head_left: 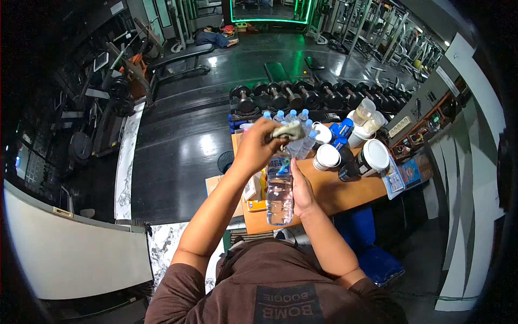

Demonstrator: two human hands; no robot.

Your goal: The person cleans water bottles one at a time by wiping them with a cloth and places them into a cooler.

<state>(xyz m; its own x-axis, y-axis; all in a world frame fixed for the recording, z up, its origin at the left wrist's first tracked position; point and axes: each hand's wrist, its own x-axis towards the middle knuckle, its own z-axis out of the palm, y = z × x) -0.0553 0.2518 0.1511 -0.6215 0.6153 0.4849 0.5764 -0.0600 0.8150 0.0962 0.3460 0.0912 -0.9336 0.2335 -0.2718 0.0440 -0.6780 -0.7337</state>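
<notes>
My left hand [258,143] is closed on a crumpled greyish cloth [287,133] at the top of a clear water bottle [280,197]. The bottle is upright over the front edge of the wooden table [329,191], its label partly showing. My right hand [302,189] is wrapped against the bottle's right side, fingers partly behind it. The bottle's cap is hidden by the cloth and my left hand. More bottles with blue caps [304,114] stand just beyond my hands.
White-lidded tubs [327,156], a larger tub [373,156] and blue packs [341,129] stand on the table's right. Behind it runs a rack of dumbbells [278,97]. A blue chair [377,264] is below right. A person [215,39] lies on the floor far back.
</notes>
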